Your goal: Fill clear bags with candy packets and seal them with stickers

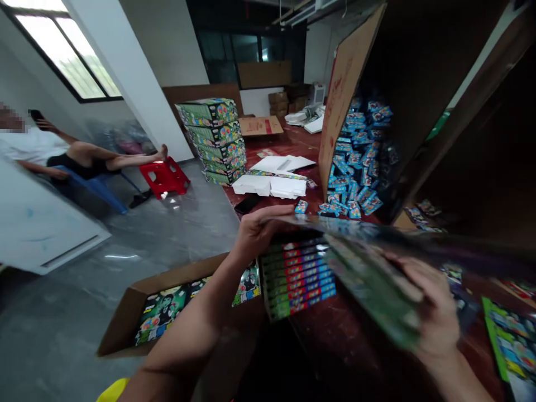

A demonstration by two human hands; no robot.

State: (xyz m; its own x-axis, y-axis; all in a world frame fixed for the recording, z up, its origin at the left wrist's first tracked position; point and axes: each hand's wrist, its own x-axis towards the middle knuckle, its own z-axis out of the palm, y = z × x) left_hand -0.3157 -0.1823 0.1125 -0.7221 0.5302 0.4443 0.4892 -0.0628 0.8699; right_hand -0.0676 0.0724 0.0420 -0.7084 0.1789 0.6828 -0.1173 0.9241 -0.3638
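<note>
My left hand (262, 226) is closed on the upper edge of an open printed box (268, 290), just in front of my body. Through its open side shows a stack of thin packs (301, 276) with green, red and blue edges. On the right, my right hand (431, 301) is closed on a flat green printed piece (377, 285). Motion smears that piece, and I cannot tell whether it is a flap of the box. A shiny dark edge (368, 229) runs across the top, also blurred. My left fingertips are partly hidden behind it.
A carton (121, 324) of green printed boxes stands low at left. Stacked printed boxes (215, 142), white card pieces (272, 184) and a phone-like dark slab (248, 204) lie ahead. Small blue packs (354, 162) pile behind a cardboard sheet (345, 84). A person (37, 148) sits left.
</note>
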